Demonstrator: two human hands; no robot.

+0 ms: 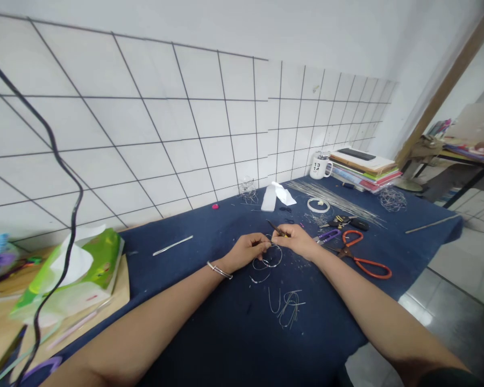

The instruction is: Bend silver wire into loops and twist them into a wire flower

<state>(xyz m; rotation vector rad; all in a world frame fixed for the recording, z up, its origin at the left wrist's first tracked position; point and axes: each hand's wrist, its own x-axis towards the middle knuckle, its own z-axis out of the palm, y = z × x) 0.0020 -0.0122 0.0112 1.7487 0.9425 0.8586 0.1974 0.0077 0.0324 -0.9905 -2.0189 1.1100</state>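
My left hand (pixel 249 251) pinches thin silvery wire, its thumb and fingertips pressed together. From that pinch hang rounded wire loops (pixel 281 257) just over the dark blue cloth. Close beside it, my right hand (pixel 297 241) is closed around a slim dark tool (pixel 271 224) with a bit of yellow. The tool's tip points up and left; my fingers hide the rest, so its kind is unclear. Below my hands lies a curved wire piece (pixel 260 280), and nearer me a loose bunch of bent wires (pixel 290 309).
Orange-handled scissors (pixel 373 267), purple-handled snips (pixel 328 235) and black-yellow pliers (pixel 358 223) lie to the right. Behind are a white tape ring (pixel 318 211), long straight wires (pixel 334 198), a mug (pixel 319 165) and stacked books (pixel 363 169). A tissue pack (pixel 105 252) and hanging black cable (pixel 77 201) are left.
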